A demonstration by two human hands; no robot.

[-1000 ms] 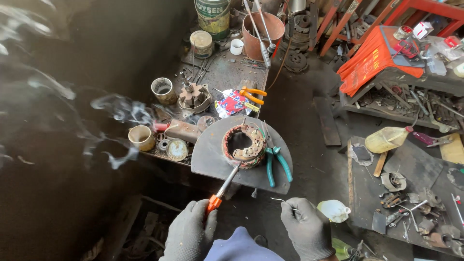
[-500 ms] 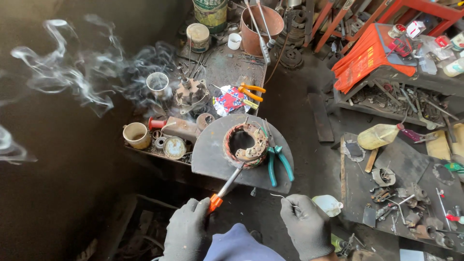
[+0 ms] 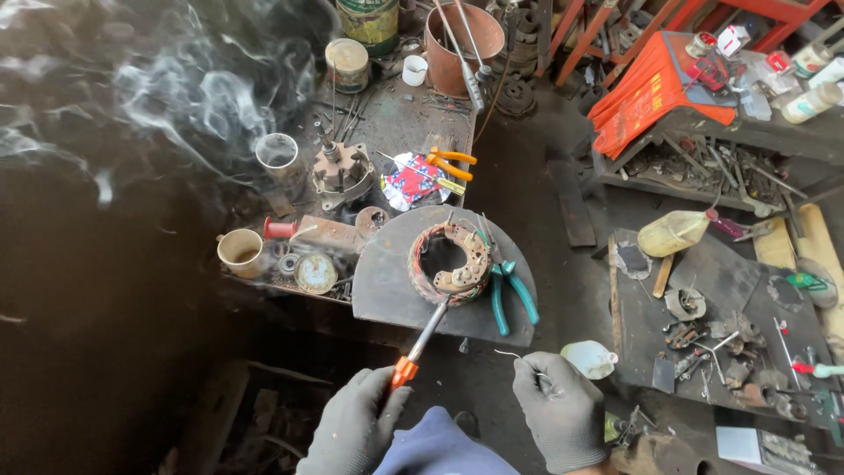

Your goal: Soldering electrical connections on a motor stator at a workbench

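Note:
A ring-shaped copper winding [image 3: 447, 260] with a metal plate on it lies on a round dark metal disc [image 3: 387, 280]. My left hand [image 3: 356, 433], in a grey glove, holds an orange-handled soldering iron [image 3: 419, 346] whose tip touches the ring's near edge. My right hand [image 3: 561, 410], also gloved, pinches a thin wire [image 3: 510, 354] just off the disc's near right edge. Teal-handled pliers [image 3: 508, 288] lie on the disc to the right of the ring. Smoke drifts at upper left.
A cluttered bench behind the disc holds several tins and cups [image 3: 240, 252], orange-handled pliers [image 3: 451, 164] and a metal part [image 3: 341, 171]. A rusty bucket [image 3: 462, 35] stands at the back. At right are a low table of scrap [image 3: 703, 317], a small white cup [image 3: 588, 358] and an orange cloth [image 3: 651, 92].
The smoke has drifted and spread across the upper left. Both hands and the soldering iron stay almost still at the ring.

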